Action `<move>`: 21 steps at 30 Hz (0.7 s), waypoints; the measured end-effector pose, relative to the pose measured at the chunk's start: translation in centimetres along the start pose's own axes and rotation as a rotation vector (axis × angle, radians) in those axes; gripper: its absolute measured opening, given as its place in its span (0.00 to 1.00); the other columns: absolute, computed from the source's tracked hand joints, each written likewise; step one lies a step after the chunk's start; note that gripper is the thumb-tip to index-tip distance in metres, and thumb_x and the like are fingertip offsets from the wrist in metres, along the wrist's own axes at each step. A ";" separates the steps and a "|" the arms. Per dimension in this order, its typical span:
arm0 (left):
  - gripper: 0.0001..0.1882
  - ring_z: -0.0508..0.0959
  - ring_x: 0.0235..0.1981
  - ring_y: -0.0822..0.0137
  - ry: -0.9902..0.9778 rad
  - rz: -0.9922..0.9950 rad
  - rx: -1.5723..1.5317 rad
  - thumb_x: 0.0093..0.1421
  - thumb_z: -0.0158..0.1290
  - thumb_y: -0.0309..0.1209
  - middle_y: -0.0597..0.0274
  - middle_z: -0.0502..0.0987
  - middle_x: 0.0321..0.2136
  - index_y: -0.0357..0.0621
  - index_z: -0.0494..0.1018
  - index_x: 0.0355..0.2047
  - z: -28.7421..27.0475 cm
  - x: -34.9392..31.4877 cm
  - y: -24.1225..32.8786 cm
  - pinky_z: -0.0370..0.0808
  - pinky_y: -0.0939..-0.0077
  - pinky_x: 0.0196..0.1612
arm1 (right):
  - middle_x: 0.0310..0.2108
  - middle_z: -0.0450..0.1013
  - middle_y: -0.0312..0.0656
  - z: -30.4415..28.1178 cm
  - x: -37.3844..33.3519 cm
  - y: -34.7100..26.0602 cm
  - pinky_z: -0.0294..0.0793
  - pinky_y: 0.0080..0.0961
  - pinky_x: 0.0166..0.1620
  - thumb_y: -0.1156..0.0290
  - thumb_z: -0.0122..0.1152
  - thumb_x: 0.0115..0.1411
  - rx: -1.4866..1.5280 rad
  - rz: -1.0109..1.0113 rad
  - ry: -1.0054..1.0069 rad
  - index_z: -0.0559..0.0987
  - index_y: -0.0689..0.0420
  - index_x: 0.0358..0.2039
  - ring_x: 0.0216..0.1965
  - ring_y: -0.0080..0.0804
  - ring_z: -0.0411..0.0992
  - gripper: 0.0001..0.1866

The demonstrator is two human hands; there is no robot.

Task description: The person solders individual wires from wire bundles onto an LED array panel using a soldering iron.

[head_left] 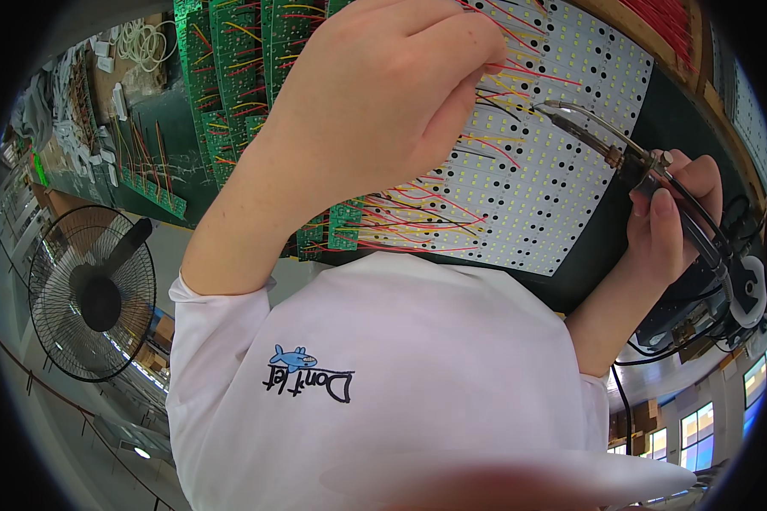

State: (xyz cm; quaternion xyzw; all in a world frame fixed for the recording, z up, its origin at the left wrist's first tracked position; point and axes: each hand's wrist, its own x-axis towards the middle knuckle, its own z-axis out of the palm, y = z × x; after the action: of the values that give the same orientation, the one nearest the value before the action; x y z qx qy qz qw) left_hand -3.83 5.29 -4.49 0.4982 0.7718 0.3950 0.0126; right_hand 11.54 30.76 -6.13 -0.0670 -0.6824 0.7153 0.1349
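My right hand [680, 213] grips a soldering iron [581, 134] with a thin curved metal tube running alongside it toward the tip. The tip points left, just above a white LED panel [562, 192] with rows of small yellowish chips and black holes. My left hand [400, 89] is closed over the panel's left part, close to the iron's tip. What its fingers pinch is hidden. Red, yellow and black wires [494, 95] stick out beside its fingers across the panel. Green circuit boards [230, 60] with wires attached lie in rows to the left, partly under my left forearm.
A wooden edge [709, 94] borders the dark green bench on the right, with a bundle of red wires [666, 24] at the far right. Black cables [626, 400] hang near my right arm. A black fan [100, 302] stands at left, below coiled white cables [143, 44].
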 end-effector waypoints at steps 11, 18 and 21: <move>0.13 0.78 0.33 0.52 0.018 0.013 -0.021 0.48 0.57 0.18 0.55 0.76 0.30 0.39 0.76 0.36 0.3 -0.1 -0.3 0.76 0.64 0.38 | 0.23 0.69 0.42 0.5 0.2 -0.2 0.63 0.17 0.26 0.68 0.68 0.56 -0.017 0.002 0.003 0.68 0.60 0.27 0.22 0.21 0.63 0.16; 0.11 0.77 0.32 0.53 0.003 0.022 -0.013 0.49 0.57 0.20 0.55 0.76 0.30 0.40 0.76 0.35 0.2 0.1 -0.3 0.75 0.65 0.37 | 0.25 0.69 0.44 -1.0 0.1 0.4 0.62 0.16 0.26 0.70 0.63 0.57 0.144 0.005 -0.017 0.65 0.59 0.28 0.23 0.22 0.62 0.14; 0.08 0.76 0.30 0.54 -0.001 0.033 -0.074 0.51 0.58 0.23 0.57 0.76 0.29 0.41 0.75 0.33 0.3 0.3 -0.2 0.74 0.65 0.35 | 0.25 0.68 0.45 -1.7 0.2 0.5 0.61 0.15 0.26 0.72 0.60 0.58 0.250 0.017 -0.010 0.64 0.58 0.30 0.23 0.22 0.62 0.12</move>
State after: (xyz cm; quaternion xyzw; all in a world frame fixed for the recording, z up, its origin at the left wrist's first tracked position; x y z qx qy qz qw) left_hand -4.01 5.70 -4.67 0.5103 0.7483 0.4231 0.0247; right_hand 11.76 32.46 -6.74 -0.0518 -0.5879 0.7963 0.1326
